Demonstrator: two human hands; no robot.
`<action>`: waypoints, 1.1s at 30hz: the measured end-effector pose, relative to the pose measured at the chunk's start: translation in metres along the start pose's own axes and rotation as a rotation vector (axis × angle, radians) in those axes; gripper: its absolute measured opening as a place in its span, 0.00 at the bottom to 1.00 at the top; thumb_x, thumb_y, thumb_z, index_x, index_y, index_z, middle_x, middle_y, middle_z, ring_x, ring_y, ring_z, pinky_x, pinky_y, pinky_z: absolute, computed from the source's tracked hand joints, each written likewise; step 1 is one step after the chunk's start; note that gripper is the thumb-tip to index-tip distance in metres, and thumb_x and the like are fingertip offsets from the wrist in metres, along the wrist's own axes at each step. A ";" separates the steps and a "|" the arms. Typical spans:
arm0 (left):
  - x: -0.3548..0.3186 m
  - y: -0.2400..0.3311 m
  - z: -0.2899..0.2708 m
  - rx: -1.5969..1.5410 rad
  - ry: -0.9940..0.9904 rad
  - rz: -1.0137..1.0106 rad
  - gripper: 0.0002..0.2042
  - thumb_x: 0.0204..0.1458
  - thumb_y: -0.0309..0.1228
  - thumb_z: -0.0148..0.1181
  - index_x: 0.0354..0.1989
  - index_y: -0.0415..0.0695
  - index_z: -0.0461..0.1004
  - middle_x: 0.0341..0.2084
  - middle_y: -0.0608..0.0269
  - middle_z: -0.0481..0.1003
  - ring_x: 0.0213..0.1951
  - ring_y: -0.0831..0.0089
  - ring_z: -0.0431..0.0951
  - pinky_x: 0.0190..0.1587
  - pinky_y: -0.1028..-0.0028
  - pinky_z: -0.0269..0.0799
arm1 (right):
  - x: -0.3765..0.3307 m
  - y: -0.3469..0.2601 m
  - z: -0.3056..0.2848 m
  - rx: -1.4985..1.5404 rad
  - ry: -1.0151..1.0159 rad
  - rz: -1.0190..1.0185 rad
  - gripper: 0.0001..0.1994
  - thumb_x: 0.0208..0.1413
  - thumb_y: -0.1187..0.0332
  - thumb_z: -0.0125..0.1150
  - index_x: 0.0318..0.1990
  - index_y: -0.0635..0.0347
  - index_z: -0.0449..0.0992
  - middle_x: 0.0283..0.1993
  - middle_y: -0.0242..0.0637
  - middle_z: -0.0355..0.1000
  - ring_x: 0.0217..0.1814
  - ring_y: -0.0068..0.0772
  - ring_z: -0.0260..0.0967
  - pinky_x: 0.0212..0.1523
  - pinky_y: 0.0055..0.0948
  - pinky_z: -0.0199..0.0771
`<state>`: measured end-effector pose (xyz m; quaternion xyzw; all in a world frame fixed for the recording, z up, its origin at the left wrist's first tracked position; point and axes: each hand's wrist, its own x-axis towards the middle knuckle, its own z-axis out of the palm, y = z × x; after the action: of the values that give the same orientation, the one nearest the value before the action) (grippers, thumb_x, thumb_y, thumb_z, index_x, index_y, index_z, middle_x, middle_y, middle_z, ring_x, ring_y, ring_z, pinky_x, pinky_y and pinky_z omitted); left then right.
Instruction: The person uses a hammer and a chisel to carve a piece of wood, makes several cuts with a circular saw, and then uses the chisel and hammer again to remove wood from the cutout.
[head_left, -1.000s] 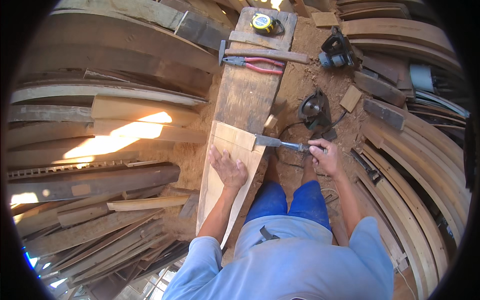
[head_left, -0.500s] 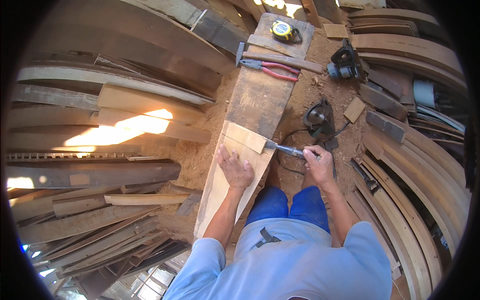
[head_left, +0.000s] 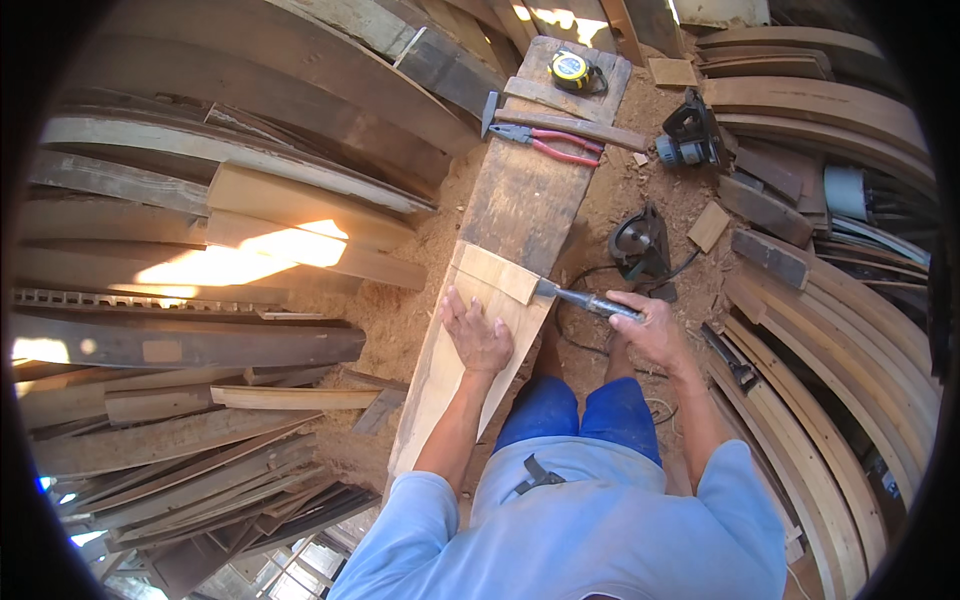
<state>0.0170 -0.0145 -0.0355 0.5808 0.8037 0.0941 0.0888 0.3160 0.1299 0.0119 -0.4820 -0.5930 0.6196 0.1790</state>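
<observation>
A pale wooden board (head_left: 428, 395) lies lengthwise on a worn, darker bench plank (head_left: 530, 190). Across its far end a marked or cut line sets off a strip (head_left: 495, 274). My left hand (head_left: 480, 335) rests palm down on the board just nearer than that strip, fingers spread. From the right, my right hand (head_left: 654, 330) grips the handle of a chisel (head_left: 585, 299). The chisel's blade tip meets the right edge of the board at the strip's corner; how deep it sits I cannot tell.
On the bench's far part lie red-handled pliers (head_left: 550, 140), a hammer (head_left: 570, 127) and a yellow-black tape measure (head_left: 570, 68). A circular saw (head_left: 638, 243) and another power tool (head_left: 690, 135) sit on the sawdust-covered ground at right. Stacked planks (head_left: 200, 345) flank both sides.
My right hand has shifted slightly back along the chisel handle, leaving more of it showing. The chisel tip stays at the board's edge, and my left hand stays flat on the board.
</observation>
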 end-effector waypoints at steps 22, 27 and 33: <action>-0.002 -0.002 0.001 -0.032 -0.040 -0.023 0.33 0.48 0.35 0.60 0.62 0.32 0.60 0.73 0.27 0.43 0.73 0.27 0.40 0.74 0.37 0.36 | -0.012 -0.058 0.016 0.142 0.022 0.412 0.21 0.58 0.67 0.64 0.57 0.69 0.79 0.42 0.48 0.83 0.43 0.28 0.79 0.46 0.30 0.77; 0.000 -0.004 0.005 -0.060 -0.026 -0.008 0.34 0.48 0.35 0.60 0.62 0.31 0.59 0.73 0.27 0.42 0.73 0.27 0.39 0.74 0.37 0.35 | -0.019 -0.027 0.039 0.091 0.148 0.210 0.19 0.60 0.66 0.65 0.55 0.68 0.80 0.48 0.47 0.82 0.49 0.30 0.78 0.51 0.29 0.75; -0.001 -0.002 0.000 -0.034 -0.051 -0.015 0.33 0.48 0.34 0.59 0.62 0.30 0.58 0.72 0.25 0.43 0.72 0.25 0.40 0.73 0.36 0.35 | -0.013 0.016 0.034 0.128 0.062 0.304 0.21 0.59 0.60 0.67 0.54 0.67 0.81 0.47 0.46 0.82 0.48 0.32 0.78 0.51 0.29 0.75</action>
<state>0.0158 -0.0163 -0.0356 0.5755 0.8037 0.0921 0.1197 0.3008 0.0966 -0.0032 -0.5727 -0.4668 0.6610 0.1316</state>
